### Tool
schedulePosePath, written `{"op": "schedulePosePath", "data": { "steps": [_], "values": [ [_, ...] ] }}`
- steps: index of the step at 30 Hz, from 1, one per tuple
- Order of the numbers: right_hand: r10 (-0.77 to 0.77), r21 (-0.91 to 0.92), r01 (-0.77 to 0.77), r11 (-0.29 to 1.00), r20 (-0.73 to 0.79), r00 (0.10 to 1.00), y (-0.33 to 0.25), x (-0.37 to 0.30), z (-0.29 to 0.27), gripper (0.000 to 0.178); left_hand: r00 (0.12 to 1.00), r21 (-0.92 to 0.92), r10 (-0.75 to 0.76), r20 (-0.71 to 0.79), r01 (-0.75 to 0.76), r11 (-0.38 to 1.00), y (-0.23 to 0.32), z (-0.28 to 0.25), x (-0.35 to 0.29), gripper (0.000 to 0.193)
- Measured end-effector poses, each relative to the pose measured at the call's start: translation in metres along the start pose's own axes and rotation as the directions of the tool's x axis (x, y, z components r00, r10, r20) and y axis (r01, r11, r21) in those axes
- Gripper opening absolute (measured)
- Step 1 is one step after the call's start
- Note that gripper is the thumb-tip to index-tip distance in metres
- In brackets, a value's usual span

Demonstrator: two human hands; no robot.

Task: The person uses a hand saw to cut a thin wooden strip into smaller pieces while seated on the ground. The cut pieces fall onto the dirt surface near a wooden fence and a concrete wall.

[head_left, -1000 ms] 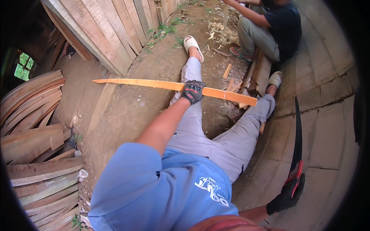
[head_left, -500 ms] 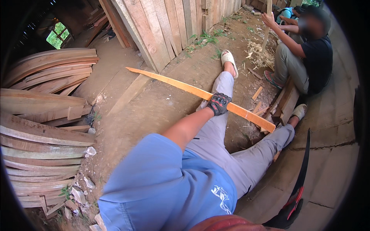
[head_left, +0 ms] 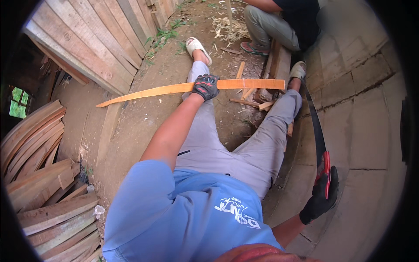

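A long curved wooden plank (head_left: 150,92), tapering to a point at its left end, lies across my outstretched legs. My left hand (head_left: 205,87), in a black glove, is closed around it just right of its middle. The plank's blunt right end reaches my right shin, and a thin line crosses its face nearby. Off to the right, my gloved right hand (head_left: 322,196) grips the red handle of a handsaw (head_left: 317,124). The saw's dark curved blade points forward, with its tip near my right foot and apart from the plank.
Several curved planks (head_left: 32,135) are piled at the left. A board wall (head_left: 91,43) stands at the far left, and stone slabs (head_left: 362,126) line the right. Wood offcuts (head_left: 248,94) lie between my feet, near a beam (head_left: 277,65) where another person (head_left: 273,26) sits.
The view has turned, so the scene sits rotated. My right hand has come up and forward with the handsaw. My left hand keeps its hold on the plank.
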State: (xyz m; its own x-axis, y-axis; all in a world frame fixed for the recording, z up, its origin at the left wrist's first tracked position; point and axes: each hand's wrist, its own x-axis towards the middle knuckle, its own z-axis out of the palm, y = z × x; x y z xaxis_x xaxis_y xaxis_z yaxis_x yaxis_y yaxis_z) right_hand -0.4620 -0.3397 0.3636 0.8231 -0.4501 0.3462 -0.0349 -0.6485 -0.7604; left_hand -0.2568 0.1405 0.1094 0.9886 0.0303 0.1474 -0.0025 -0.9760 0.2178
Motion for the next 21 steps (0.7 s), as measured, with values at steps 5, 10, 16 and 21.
{"op": "schedulePosePath", "data": {
  "steps": [5,10,16,21],
  "values": [
    [0.115,0.16,-0.112,0.981,-0.008,0.993,0.006,-0.007,-0.003,0.041,0.977,-0.055,0.046,0.209,-0.035,0.998,0.048,-0.034,0.045,0.039],
    [0.25,0.714,-0.179,0.677,0.005,0.968,0.017,-0.006,-0.008,0.048,0.951,-0.145,0.092,0.295,-0.051,0.988,0.099,-0.064,0.066,0.044],
    [0.095,0.488,0.008,0.873,-0.186,0.978,-0.004,-0.023,-0.001,0.053,0.937,-0.285,0.252,0.243,-0.18,0.942,0.136,-0.048,0.055,0.051],
    [-0.033,0.225,0.023,0.974,0.043,0.999,-0.005,-0.029,0.044,0.049,0.943,-0.266,0.283,0.175,-0.232,0.936,0.168,-0.019,0.041,0.052]
  ]
}}
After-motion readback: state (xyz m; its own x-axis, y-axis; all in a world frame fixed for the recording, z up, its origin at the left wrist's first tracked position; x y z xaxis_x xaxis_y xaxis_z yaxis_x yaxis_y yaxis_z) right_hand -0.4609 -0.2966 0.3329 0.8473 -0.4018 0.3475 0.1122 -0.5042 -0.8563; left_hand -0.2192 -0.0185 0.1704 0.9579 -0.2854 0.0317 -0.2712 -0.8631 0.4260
